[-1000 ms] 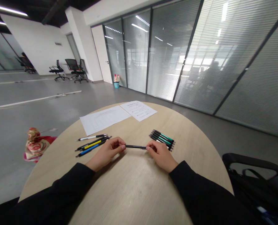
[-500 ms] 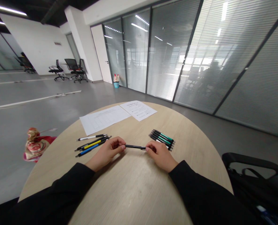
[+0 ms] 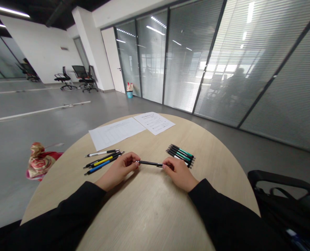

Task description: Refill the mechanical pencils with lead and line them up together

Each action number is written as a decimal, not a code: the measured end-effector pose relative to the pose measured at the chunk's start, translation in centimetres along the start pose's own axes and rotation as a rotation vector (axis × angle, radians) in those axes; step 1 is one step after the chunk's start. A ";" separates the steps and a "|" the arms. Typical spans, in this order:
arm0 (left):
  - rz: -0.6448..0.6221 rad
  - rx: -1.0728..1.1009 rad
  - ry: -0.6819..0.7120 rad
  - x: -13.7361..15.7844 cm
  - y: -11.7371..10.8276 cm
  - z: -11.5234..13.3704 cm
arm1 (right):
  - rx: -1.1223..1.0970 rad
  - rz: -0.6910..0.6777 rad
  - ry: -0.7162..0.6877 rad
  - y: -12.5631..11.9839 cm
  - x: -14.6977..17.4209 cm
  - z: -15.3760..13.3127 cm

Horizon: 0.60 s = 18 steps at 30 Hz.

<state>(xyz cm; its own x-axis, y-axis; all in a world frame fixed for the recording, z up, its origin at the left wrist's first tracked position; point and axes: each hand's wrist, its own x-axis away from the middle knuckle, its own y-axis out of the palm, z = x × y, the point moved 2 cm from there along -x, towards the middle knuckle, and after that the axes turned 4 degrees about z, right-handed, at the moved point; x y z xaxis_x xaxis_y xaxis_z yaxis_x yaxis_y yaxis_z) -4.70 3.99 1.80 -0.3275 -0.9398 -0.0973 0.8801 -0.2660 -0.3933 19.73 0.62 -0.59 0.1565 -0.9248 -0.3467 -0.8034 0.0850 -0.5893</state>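
Note:
A slim black pen [image 3: 151,163] lies crosswise between my two hands, just above the table or resting on it; I cannot tell which. My left hand [image 3: 122,169] pinches its left end between thumb and finger. At the clip end, my right hand [image 3: 179,172] grips it, hiding that tip. Left of my left hand lies a loose group: a white-and-black pen [image 3: 102,153], a yellow-and-black pen [image 3: 102,160], a blue-and-black pen [image 3: 100,168] and another dark one. Beyond my right hand several green-and-black pens [image 3: 183,152] lie side by side, with a white one partly covered by the hand.
Two printed sheets [image 3: 118,131] lie at the far side of the round wooden table [image 3: 149,209]. A black chair [image 3: 283,181] with a bag stands at the right. On the floor at left is a red and gold bag [image 3: 41,162].
The black pen has shifted very slightly to the left between my fingers. Both hands and the other pens stay in place.

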 end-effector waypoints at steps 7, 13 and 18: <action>0.020 0.023 -0.010 -0.1 0.1 -0.1 | 0.014 -0.006 -0.007 -0.1 0.0 -0.1; 0.024 0.024 -0.017 0.0 0.1 0.3 | 0.007 -0.003 -0.012 -0.1 0.0 0.0; 0.029 0.012 -0.023 0.1 0.1 0.3 | 0.015 -0.006 -0.005 0.0 0.0 0.1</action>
<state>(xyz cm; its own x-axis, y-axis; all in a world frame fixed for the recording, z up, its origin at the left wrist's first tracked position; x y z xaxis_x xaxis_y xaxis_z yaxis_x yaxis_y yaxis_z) -4.51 3.80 2.00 -0.2935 -0.9520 -0.0870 0.8933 -0.2407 -0.3795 19.78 0.66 -0.67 0.1641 -0.9237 -0.3463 -0.7939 0.0848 -0.6022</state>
